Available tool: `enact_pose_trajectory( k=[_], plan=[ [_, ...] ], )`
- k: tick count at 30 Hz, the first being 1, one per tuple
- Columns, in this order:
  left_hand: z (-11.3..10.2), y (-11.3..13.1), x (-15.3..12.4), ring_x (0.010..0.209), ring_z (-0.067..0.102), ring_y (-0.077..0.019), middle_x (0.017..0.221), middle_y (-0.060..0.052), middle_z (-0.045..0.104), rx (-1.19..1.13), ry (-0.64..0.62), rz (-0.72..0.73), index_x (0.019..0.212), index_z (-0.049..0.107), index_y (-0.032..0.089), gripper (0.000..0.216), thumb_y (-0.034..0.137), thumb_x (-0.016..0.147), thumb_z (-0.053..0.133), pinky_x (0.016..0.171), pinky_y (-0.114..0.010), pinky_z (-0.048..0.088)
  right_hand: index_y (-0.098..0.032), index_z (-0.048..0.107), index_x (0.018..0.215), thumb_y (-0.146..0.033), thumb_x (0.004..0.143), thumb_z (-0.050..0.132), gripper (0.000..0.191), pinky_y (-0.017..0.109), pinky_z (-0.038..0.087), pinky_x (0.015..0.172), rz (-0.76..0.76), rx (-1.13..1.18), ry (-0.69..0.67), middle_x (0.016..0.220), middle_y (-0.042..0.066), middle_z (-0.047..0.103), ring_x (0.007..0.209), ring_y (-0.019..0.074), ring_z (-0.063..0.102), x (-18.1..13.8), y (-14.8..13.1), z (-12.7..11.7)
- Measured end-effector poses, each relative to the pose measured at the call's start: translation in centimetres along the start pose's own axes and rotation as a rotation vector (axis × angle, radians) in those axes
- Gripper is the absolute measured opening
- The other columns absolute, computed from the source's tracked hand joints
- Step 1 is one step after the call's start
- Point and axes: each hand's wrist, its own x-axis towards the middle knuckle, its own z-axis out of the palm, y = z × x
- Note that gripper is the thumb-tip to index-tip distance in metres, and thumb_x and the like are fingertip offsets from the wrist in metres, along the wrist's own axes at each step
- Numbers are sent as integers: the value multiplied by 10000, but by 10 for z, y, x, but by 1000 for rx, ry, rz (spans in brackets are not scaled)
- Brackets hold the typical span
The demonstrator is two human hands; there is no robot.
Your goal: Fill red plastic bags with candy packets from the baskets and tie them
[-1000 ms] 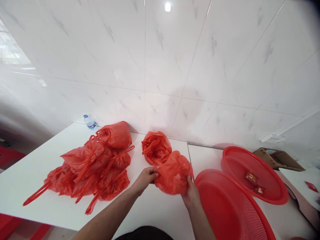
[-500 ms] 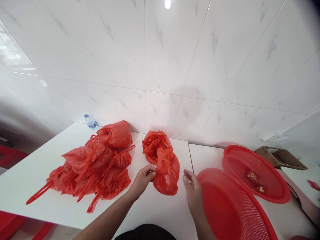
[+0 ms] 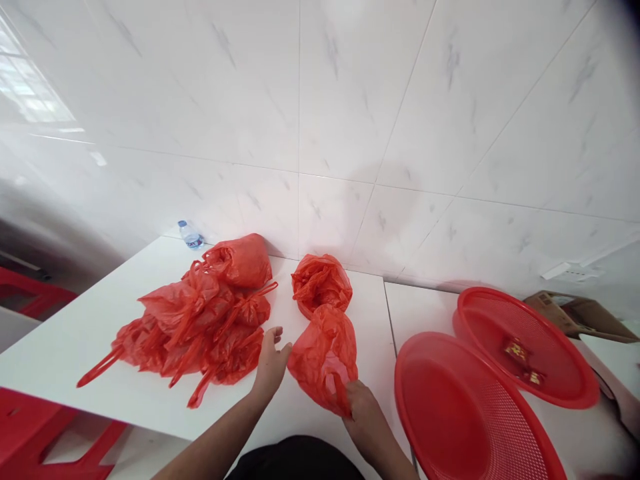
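A crumpled red plastic bag (image 3: 325,357) lies on the white table (image 3: 65,347) in front of me. My right hand (image 3: 361,408) grips its lower right corner, fingers closed on the film. My left hand (image 3: 271,360) rests beside the bag's left edge with fingers spread, holding nothing. Just behind it sits a second open red bag (image 3: 321,283). A heap of several tied red bags (image 3: 200,313) lies to the left of my left hand.
Two large red mesh trays (image 3: 450,413) (image 3: 525,347) overlap at the right, the farther one holding small red and gold packets (image 3: 515,348). A water bottle (image 3: 190,235) stands by the tiled wall. A cardboard box (image 3: 575,313) sits far right. Red stools (image 3: 35,300) show at left.
My left hand has let go of the bag and opened. My right hand, free half a second ago, now grips the bag's lower corner. The bag has dropped lower and nearer to me.
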Motion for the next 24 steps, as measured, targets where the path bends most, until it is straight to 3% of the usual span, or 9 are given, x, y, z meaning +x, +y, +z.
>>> enact_pose_trajectory(
  k=[2,4,7,9,11,14,19,22,24],
  plan=[
    [10,5,-2,1177,493,-259,1303,-104,490,197,-109,235,1176,497,230,435,255,753,593,946,-397,419,-233,657,702,-71,779,480,251,289,342,695,-74,-139,-39,757,29,614,774,181,522,-4,2,8],
    [23,10,-1,1256,435,-280,1381,-104,439,327,-260,369,1270,478,240,585,240,708,641,1016,-411,371,-220,646,680,-18,768,477,279,289,320,681,-137,-248,-58,751,26,602,764,169,506,-8,3,17],
    [39,13,7,1328,351,-347,1452,-123,387,525,-429,303,1346,453,233,860,164,539,743,1060,-424,314,-214,647,674,-10,773,514,263,287,308,672,-193,-320,-68,752,20,598,764,159,492,-17,3,22],
    [41,9,14,1233,461,-368,1316,-127,537,634,-523,197,1245,559,237,783,130,492,744,1002,-427,360,-210,642,660,-16,780,533,254,284,311,673,-191,-338,-71,750,16,597,777,155,491,-24,5,18],
    [37,2,19,1071,580,-354,1051,-89,672,680,-596,141,1028,668,255,563,140,483,746,930,-416,406,-203,625,632,-3,779,529,266,282,311,672,-142,-358,-60,743,12,591,779,151,491,-31,9,9],
    [30,-10,18,945,631,-333,918,-61,686,697,-653,116,894,693,254,438,226,465,779,865,-396,436,-198,611,618,42,748,510,291,280,313,677,-50,-378,-27,753,8,584,789,148,491,-43,18,-2],
    [37,-24,10,1007,613,-294,1236,-136,582,655,-621,85,1267,541,206,762,409,563,748,854,-349,432,-197,610,638,22,762,520,267,277,328,699,-48,-355,-7,791,15,576,818,150,491,-52,17,-1],
    [48,-27,9,927,626,-264,1029,-83,669,614,-608,68,1254,545,208,732,376,572,749,797,-326,436,-192,596,633,-24,786,548,232,277,332,697,-99,-333,-14,788,15,565,815,150,489,-50,8,6],
    [54,-26,10,801,627,-233,821,-26,675,589,-605,71,1076,640,215,507,317,587,730,738,-312,432,-189,587,628,-29,780,565,222,277,332,692,-131,-325,-14,776,11,558,806,148,487,-47,4,10]
  ],
)
